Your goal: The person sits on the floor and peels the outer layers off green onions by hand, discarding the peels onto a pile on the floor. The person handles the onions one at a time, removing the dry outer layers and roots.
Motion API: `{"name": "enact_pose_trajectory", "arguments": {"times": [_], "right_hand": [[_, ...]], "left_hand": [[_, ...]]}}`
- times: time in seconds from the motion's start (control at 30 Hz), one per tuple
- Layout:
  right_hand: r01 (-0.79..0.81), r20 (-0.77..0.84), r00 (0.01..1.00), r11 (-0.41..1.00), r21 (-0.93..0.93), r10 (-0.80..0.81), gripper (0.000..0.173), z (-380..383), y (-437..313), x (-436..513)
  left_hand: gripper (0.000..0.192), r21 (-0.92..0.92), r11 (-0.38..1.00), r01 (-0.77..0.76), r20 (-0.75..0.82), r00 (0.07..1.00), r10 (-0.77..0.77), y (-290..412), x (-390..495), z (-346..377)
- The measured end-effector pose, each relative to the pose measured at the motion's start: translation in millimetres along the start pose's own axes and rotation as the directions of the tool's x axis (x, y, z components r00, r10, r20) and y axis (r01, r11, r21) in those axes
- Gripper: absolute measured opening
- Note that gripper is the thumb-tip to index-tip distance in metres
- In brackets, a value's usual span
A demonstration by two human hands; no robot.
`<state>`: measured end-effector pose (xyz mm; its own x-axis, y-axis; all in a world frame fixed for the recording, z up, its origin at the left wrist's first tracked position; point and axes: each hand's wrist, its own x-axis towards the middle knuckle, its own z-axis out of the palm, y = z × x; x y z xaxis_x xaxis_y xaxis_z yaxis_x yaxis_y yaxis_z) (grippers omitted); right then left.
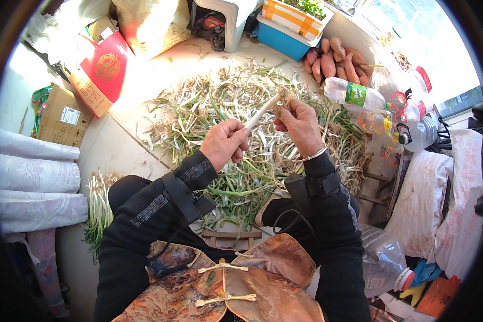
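Note:
My left hand (226,141) is closed around the lower part of a white scallion stalk (262,112), which slants up to the right. At its root end, my right hand (299,125) pinches near the brown, stringy roots (283,98). Below both hands, a broad heap of scallion leaves and dry peelings (241,177) covers the floor. A bunch of scallions with white stalks and green tops (99,211) lies beside my left knee.
Sweet potatoes (332,62) are piled by a blue plastic bin (283,38). Plastic bottles (356,94) and white sacks (422,201) line the right side. A red bag (108,66) and a cardboard box (64,114) stand at the left, near a white plastic stool (235,24).

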<state>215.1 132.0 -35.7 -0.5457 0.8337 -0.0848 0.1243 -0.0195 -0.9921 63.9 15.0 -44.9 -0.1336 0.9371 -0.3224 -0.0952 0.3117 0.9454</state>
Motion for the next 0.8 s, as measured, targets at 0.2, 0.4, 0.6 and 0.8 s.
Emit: {"name": "enact_pose_trajectory", "arguments": {"times": [0.2, 0.4, 0.6, 0.8], "right_hand": [[0.078, -0.024, 0.996, 0.979, -0.187, -0.084, 0.018, 3.3, 4.8, -1.0], [0.087, -0.185, 0.975, 0.977, -0.193, -0.123, 0.021, 12.1, 1.1, 0.1], [0.103, -0.137, 0.982, 0.980, -0.171, -0.127, 0.020, 11.1, -7.0, -5.3], [-0.100, -0.040, 0.993, 0.975, 0.197, 0.110, 0.018, 6.2, -14.7, -10.2]], "left_hand": [[0.018, -0.052, 0.999, -0.008, -0.043, 0.999, 0.006, -1.8, 1.0, -1.9], [0.015, 0.082, 0.996, -0.018, -0.082, 0.996, 0.024, -2.6, -2.1, 5.6], [0.015, 0.055, 0.999, 0.001, -0.044, 0.999, 0.001, 0.0, -5.5, 4.1], [0.015, 0.088, 0.996, 0.001, -0.036, 0.999, 0.002, -1.6, -3.4, -0.8]]}}
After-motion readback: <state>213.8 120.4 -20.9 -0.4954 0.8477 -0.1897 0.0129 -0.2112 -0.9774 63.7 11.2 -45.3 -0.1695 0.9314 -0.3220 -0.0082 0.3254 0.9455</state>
